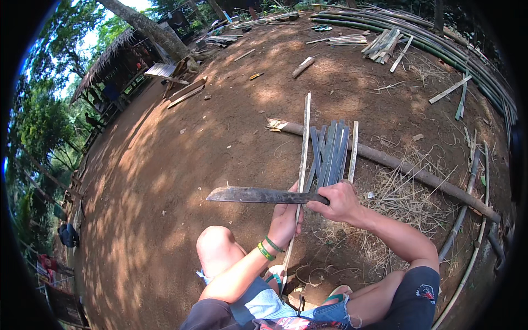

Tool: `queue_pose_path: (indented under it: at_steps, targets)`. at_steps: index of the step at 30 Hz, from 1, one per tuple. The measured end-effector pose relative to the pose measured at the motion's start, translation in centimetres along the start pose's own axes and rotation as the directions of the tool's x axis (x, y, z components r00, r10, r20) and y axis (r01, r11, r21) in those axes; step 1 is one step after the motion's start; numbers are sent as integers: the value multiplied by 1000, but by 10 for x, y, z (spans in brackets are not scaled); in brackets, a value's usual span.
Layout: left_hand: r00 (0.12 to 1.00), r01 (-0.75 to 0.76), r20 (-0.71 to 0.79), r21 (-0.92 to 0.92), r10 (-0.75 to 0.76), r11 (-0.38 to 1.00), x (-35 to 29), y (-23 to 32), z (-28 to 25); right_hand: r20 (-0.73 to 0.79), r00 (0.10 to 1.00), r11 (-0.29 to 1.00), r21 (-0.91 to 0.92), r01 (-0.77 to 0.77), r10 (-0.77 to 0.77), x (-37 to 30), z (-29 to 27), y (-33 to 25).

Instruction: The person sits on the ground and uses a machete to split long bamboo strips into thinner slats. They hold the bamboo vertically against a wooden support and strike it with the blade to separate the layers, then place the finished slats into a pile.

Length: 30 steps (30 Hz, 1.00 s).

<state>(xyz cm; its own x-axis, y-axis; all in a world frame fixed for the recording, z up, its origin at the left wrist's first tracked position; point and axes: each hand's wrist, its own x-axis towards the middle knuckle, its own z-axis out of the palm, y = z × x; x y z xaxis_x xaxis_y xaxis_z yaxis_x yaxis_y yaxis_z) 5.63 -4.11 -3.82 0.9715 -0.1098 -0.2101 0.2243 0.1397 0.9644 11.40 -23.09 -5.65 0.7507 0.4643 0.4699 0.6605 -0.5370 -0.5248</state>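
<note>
My right hand (342, 202) is closed round the dark handle of a machete (258, 194), whose long blade points left. The blade lies across a narrow bamboo strip (305, 140), just above my left hand (285, 223). That hand is wrapped round the strip, with fingers partly hidden behind the blade. The strip runs from near my feet up past a pole lying on the ground. Beyond my right hand rests a bundle of dark split bamboo strips (332, 154), with one paler strip (354, 146) at its right side.
A long wooden pole (396, 164) crosses behind the bundle. Curled shavings (410, 203) cover the ground at right. Green bamboo poles (418, 44) and split pieces (383, 45) lie far right. A yellow-handled tool (256, 76) lies farther off. At far left stands a thatched hut (110, 63).
</note>
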Motion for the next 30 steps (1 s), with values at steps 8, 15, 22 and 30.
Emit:
queue_pose_path:
  at_steps: [8,15,22,30]
  targets:
    - [991,-69,119,57,62,996,-18,-9,8,-119,992,984,-166,-56,36,5,-25,44]
    - [952,24,302,99,-53,995,-42,-12,13,-416,720,786,-21,-618,556,-8,-112,147]
    - [878,357,433,-309,-204,881,-26,-7,10,-239,892,920,27,-390,385,-19,-76,65]
    - [948,217,287,-268,-138,939,-21,2,18,25,999,995,-99,-25,27,-35,-22,-18]
